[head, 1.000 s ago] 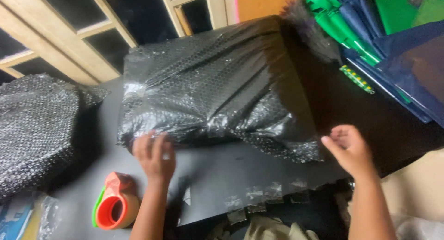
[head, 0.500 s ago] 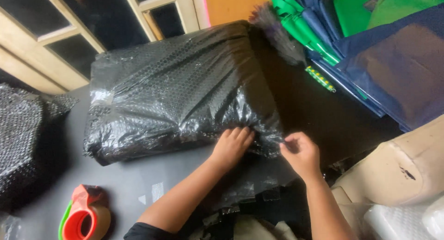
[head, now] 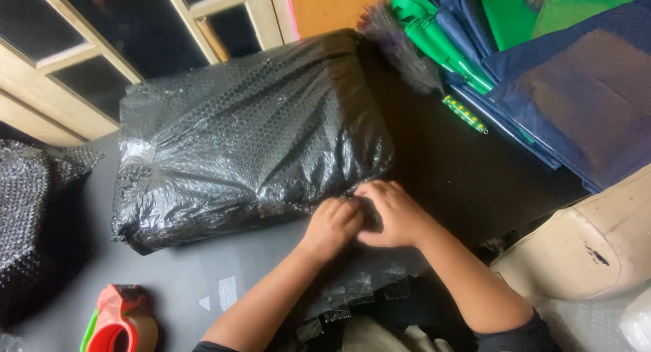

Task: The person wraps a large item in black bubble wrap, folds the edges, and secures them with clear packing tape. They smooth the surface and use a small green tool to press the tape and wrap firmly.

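- My left hand (head: 333, 224) and right hand (head: 393, 213) now meet at the near right corner of the parcel (head: 251, 138), knuckles almost touching.
- Half a second ago the two were a little apart on that same edge; a second ago they were wide apart, left hand at the near left of the parcel, right hand out past its right end.
- So both have closed in on one spot, and the work has narrowed to the loose wrap at this corner.
- My left fingers are curled under, pressed on the bubble wrap at the edge; I cannot tell whether they pinch any film.
- My right fingers lie bent and together over the same fold, tips hidden against the black wrap, so their grip is unclear too.
- The parcel lies on the dark table (head: 183, 284), its long side running left to right, its far end near the window frame (head: 135, 60).
- It sits more to the middle of my view than before; my head has shifted, and the parcel itself seems not to have moved.
- The tape dispenser (head: 119, 321) stays at the near left, untouched, well apart from both hands.
- Short tape strips (head: 352, 287) hang at the near table edge, just below my wrists.
- Another wrapped bundle (head: 30, 216) sits at the far left; blue and green bags (head: 542, 67) lie to the right.
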